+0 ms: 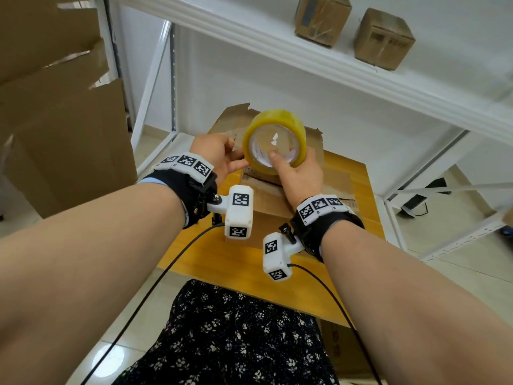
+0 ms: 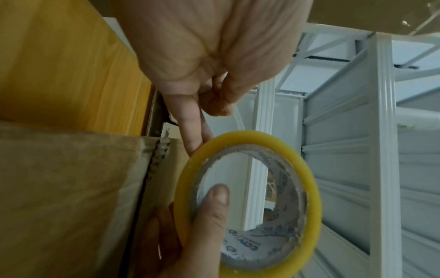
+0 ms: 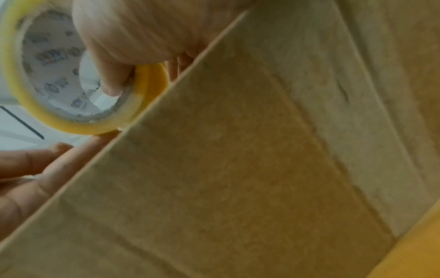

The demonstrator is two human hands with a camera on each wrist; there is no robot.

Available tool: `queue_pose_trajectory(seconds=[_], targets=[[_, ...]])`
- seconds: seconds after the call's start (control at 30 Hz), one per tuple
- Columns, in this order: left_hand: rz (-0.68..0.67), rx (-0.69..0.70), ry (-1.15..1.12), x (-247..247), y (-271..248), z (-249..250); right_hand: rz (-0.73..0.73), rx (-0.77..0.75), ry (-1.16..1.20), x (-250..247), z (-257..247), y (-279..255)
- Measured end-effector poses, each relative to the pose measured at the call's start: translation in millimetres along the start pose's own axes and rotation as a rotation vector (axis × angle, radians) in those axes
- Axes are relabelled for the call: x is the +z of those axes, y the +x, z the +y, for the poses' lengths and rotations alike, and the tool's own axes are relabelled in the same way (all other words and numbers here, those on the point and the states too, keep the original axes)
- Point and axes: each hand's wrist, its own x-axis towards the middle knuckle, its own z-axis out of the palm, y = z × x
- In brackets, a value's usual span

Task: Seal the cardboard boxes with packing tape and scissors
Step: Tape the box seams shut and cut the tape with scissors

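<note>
A yellow roll of packing tape (image 1: pixel 277 118) is held up on edge just above a brown cardboard box (image 1: pixel 266 207) whose top flaps are folded down. The box sits on a small wooden table (image 1: pixel 222 259). My right hand (image 1: pixel 297 173) grips the roll from below, thumb inside the core (image 2: pixel 209 206) and fingers round the outside (image 3: pixel 133 37). My left hand (image 1: pixel 213 151) is at the roll's left side, with straight fingers (image 3: pixel 71 159) touching its outer rim (image 2: pixel 197 141). The box (image 3: pixel 238 169) fills the right wrist view. No loose tape end shows.
White metal shelving (image 1: pixel 333 68) surrounds the table; two small cardboard boxes (image 1: pixel 323 20) (image 1: pixel 384 40) stand on its upper shelf. Flattened cardboard (image 1: pixel 55 120) leans at the left. Another box (image 1: pixel 341 351) lies under the table's near edge.
</note>
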Motion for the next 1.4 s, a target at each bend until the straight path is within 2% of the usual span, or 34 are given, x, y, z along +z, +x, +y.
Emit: queue_pose_trajectory(seconds=[0.13,0.23,0.4,0.53,0.67,0.87,1.07,1.2,1.4], targets=[[-0.019,-0.019,-0.089,-1,0,-2,-0.111,0.02,0.032,1,-5,-3],[-0.03,-0.031,-0.062,-4,-2,1,-0.131,0.004,0.025,1,-6,-2],[0.031,-0.024,0.255,-9,-7,2,-0.059,0.03,0.049,4,-2,-1],[0.036,0.057,0.458,-12,-8,-1,-0.022,0.109,0.096,8,2,2],[0.068,0.088,0.438,-13,-7,0,0.047,0.156,0.18,8,0,2],[0.068,0.078,0.502,-20,-3,-6,0.09,0.117,0.216,5,-4,-1],[0.176,0.036,0.575,-32,10,-7,0.169,0.057,0.205,1,1,0],[0.14,0.099,0.732,-52,22,-6,0.139,0.081,0.161,1,1,3],[0.16,0.136,0.759,-55,28,-33,0.164,0.132,0.175,3,3,5]])
